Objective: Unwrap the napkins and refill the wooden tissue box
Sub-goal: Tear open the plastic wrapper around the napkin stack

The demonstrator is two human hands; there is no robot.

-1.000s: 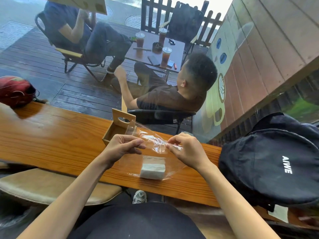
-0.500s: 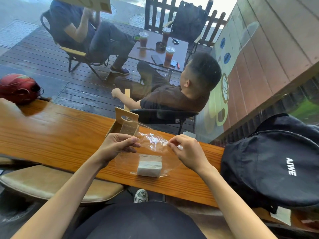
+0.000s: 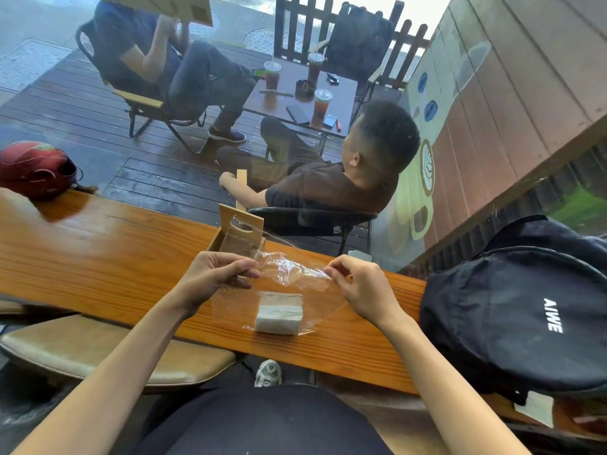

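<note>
Window: glass pane beyond both hands, looking out on a dark plank deck with seated people and a small table of iced drinks.
Counter [image 3: 98, 257]: long glossy orange-brown wooden bar top with visible grain, running under both hands.
Backpack [image 3: 512, 316]: black fabric, rounded, white lettering, lying on the counter right of the right hand.
Stool [image 3: 108, 353]: tan padded seat, below the left forearm.
Helmet [image 3: 34, 169]: red, domed, far left of the left hand.
Wooden tissue box [image 3: 238, 233]: pale wood, open-topped, tall cut-out end panel, just beyond the left hand.
Plastic wrap [image 3: 289, 274]: clear crinkled film, stretched between the hands.
Napkins [image 3: 279, 312]: white rectangular stack inside the wrap, on the counter between and below the hands.
Left hand [image 3: 213, 277]: fingertips pinching the wrap's edge.
Right hand [image 3: 361, 287]: fingertips pinching the opposite edge.
</note>
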